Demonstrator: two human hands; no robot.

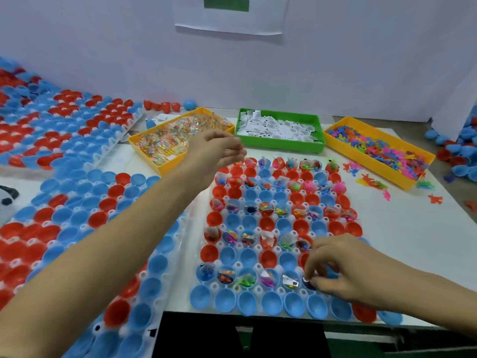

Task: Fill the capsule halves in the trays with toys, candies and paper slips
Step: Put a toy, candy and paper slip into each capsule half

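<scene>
A white tray (258,246) in front of me holds rows of red and blue capsule halves; alternate rows carry toys, candies and slips. My right hand (343,267) rests over the near right of the tray, fingertips pinched on a small dark item at a capsule half (308,282) in the second-nearest row. My left hand (216,151) hovers between the yellow candy bin (165,166) and the tray's far left corner, fingers loosely curled; what it holds, if anything, I cannot make out. A green bin of paper slips (278,146) and a yellow bin of toys (402,177) stand behind.
Further trays of red and blue capsule halves (77,208) cover the table's left side. Loose plastic toys (371,182) lie beside the toy bin. Heaps of capsule halves (459,156) sit at the far right. A white wall with a paper sheet (229,14) closes the back.
</scene>
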